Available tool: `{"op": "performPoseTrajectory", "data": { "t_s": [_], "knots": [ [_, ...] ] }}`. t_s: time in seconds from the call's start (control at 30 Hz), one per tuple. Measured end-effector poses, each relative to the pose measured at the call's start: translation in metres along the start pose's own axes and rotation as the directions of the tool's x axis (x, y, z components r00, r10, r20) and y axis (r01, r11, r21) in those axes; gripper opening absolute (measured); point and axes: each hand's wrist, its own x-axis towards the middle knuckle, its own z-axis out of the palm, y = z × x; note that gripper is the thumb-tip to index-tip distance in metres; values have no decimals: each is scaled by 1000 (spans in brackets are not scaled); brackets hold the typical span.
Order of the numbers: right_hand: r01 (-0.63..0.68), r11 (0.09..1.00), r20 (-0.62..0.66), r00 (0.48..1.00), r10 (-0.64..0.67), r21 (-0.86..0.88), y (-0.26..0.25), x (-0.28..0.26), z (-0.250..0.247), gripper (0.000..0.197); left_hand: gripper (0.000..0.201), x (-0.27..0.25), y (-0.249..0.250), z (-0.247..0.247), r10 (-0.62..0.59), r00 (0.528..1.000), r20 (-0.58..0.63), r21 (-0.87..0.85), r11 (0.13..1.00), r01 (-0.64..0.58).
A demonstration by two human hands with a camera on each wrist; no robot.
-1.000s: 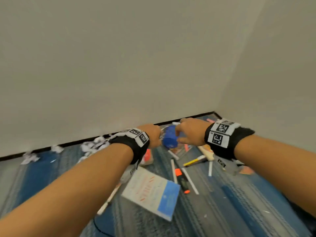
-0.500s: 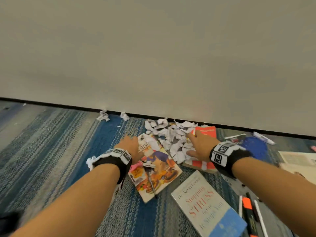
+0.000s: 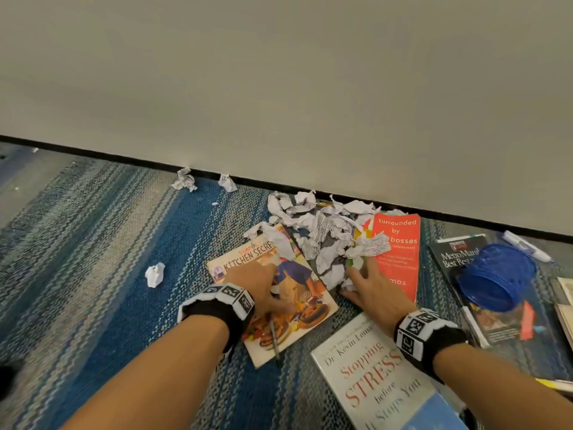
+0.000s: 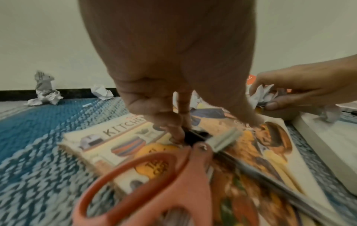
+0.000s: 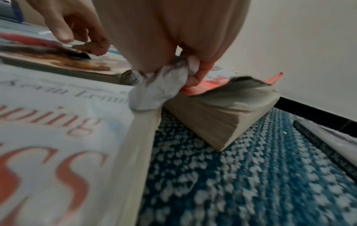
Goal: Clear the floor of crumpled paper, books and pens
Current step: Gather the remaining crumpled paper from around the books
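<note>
On the blue striped woven carpet [image 3: 93, 259], along its edge under the pale wall, crumpled white paper scraps [image 3: 313, 231], several paperback books and a grey pen [image 4: 270, 172] still lie; little looks cleared. The left hand [image 3: 259, 285] pinches the pen's dark end on the colourful kitchen cookbook [image 3: 297, 305], while the right hand [image 3: 376, 290] curls its fingers round a paper wad [image 5: 160, 90] beside the red-orange paperback [image 3: 400, 252].

I read "KITCHEN SECRE…" on the cookbook [image 3: 294, 293], left. Red book [image 3: 400, 249], far: "surrounded by … bosses". White book [image 3: 372, 377], near: "Dr. Kevin Lem…", "Stopping STRESS before It Stops You". Black book [image 3: 459, 259], right: "Metro Manil… Best Rest…".
</note>
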Motion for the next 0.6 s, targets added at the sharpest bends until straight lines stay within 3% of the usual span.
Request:
{"op": "performPoseTrajectory", "data": {
  "t_s": [0.1, 0.2, 0.23, 0.3, 0.4, 0.43, 0.47, 0.53, 0.6],
  "knots": [
    [24, 999, -3, 1000, -24, 24, 12, 9, -8, 32, 94, 15, 6, -11, -71, 962, -264, -84, 995, 50],
    [-36, 997, -205, 978, 48, 62, 14, 18, -27, 14, 107, 40, 19, -21, -165, 885, -435, -132, 984, 119],
    [-130, 986, -246, 957, 152, 103, 15, 22, -35, 30, 118, 48, 24, -22, -178, 888, -424, -131, 982, 134],
    [-194, 975, -364, 905, 220, 106, 19, 34, -39, 50, 135, 64, 34, -21, -151, 925, -349, -118, 986, 116],
    [-184, 954, -437, 857, 274, 237, 27, 52, -36, 36, 144, 84, 47, -14, -64, 962, -267, -110, 993, 35],
    [-197, 936, -415, 855, 310, 293, 25, 55, -34, 27, 144, 89, 50, -11, -41, 966, -256, -107, 994, 14],
    [-209, 921, -393, 856, 335, 329, 26, 60, -27, 30, 142, 94, 52, -8, -28, 968, -248, -105, 994, 2],
    [-205, 899, -285, 900, 328, 388, 22, 66, -14, 62, 131, 102, 55, 0, -28, 972, -235, -87, 996, 8],
    [-158, 932, -216, 947, 236, 326, 17, 70, -3, 87, 110, 107, 55, 5, -30, 975, -219, -20, 999, 26]
  ]
}}
